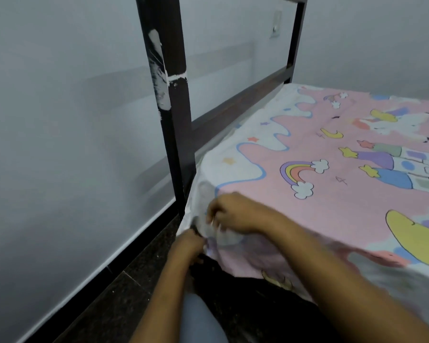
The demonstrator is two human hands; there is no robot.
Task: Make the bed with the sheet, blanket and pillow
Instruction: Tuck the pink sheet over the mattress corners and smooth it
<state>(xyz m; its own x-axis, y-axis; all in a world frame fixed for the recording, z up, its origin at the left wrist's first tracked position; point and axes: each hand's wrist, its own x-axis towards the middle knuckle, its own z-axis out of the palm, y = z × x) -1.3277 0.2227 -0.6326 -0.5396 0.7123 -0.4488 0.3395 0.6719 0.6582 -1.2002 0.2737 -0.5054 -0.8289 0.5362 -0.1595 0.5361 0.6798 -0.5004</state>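
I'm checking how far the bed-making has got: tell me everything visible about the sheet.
The sheet looks like thin cotton, pink with a white cloud border, rainbows, stars and moons. It lies spread out on top, its near edge hanging loose. At the corner by the dark bedpost, the left hand and right hand pinch its bunched fabric.

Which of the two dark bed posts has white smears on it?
The nearer post, beside the sheet corner; the farther post is plain dark.
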